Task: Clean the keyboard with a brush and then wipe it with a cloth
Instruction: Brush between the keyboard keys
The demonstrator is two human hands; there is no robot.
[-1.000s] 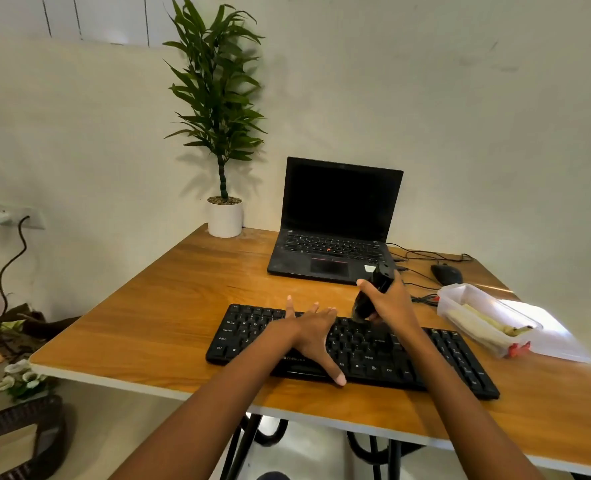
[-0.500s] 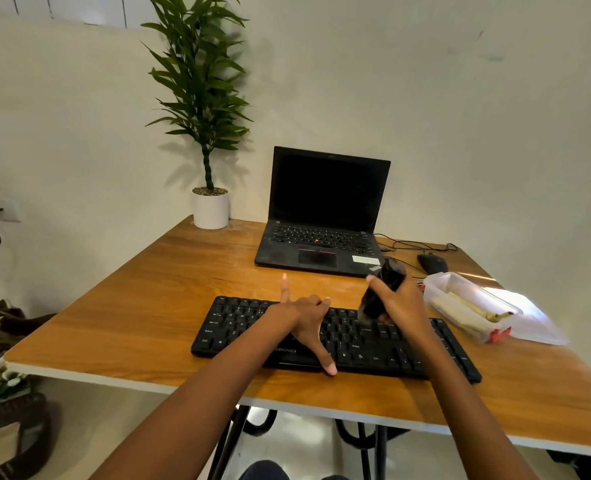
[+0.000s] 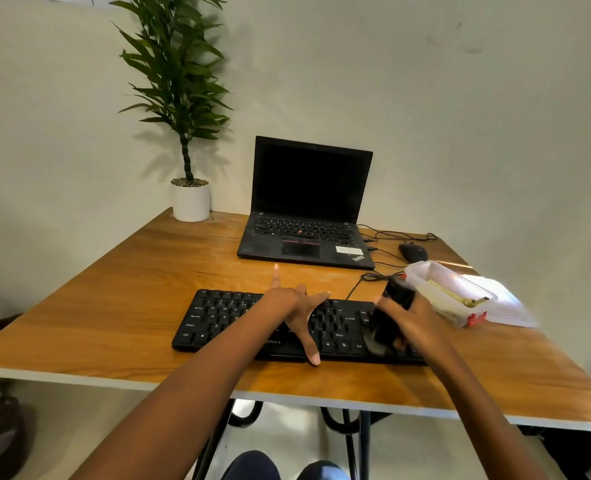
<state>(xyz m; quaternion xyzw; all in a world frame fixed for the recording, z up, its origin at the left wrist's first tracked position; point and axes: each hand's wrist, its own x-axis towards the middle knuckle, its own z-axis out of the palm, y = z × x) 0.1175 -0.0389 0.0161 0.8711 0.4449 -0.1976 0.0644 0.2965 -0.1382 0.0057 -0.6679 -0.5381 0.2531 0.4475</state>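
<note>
Head view, starting at the left: what was on the table [image 3: 114,306]?

At the far-left corner stood a potted plant [image 3: 190,201] in a white pot. Nearer the front edge lay the black keyboard [image 3: 224,317], lengthwise across the table.

And the left hand [image 3: 295,306]?

It was spread flat on the middle of the keyboard, fingers wide apart and holding nothing. The thumb reached the keyboard's front edge and one finger pointed past its back edge.

What was behind it?

An open laptop [image 3: 304,237] with a dark screen, well apart from the keyboard.

Where was the brush [image 3: 389,320]?

In the right hand [image 3: 411,320], whose fingers were curled round its black body. Its bristle end was down on the keys at the keyboard's right part. That area was blurred, so I couldn't tell how hard it pressed.

And further right?

A black mouse [image 3: 413,252] lay beside the laptop, with a clear plastic container [image 3: 443,285] in front of it. Something flat and white [image 3: 501,303] lay just beside the container; I couldn't tell whether it was a cloth.
</note>
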